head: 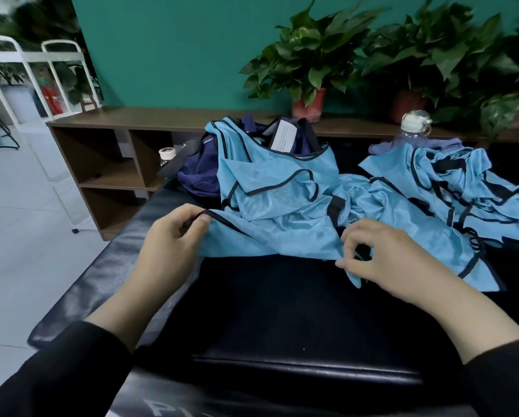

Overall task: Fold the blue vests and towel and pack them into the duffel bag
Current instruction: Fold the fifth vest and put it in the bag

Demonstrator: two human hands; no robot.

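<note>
— What's closest?

— Two black sleeves, then the black padded bench (282, 311) they reach over. The left hand (167, 248) pinches the black-trimmed edge of a blue vest (270, 233) between thumb and forefinger; the right hand (381, 257) is curled, fingertips nipping the vest's lower corner.

— How does the vest look?

— Light blue, shiny mesh with narrow black binding along the openings. It lies rumpled between the two hands, not yet folded flat, its far end riding up beyond them.

— And the other things?

— Past the left hand sits the navy duffel bag (201, 173), mouth open, a white label showing inside; another blue vest (252, 152) is draped over its rim. Beyond the right hand lies a tangled heap of more vests (463, 188) — same blue, same black trim. Behind that heap stands a clear bottle (411, 133) with a white cap, beside a bit of purplish cloth (381, 147) — whether that is the towel, I cannot tell.
</note>
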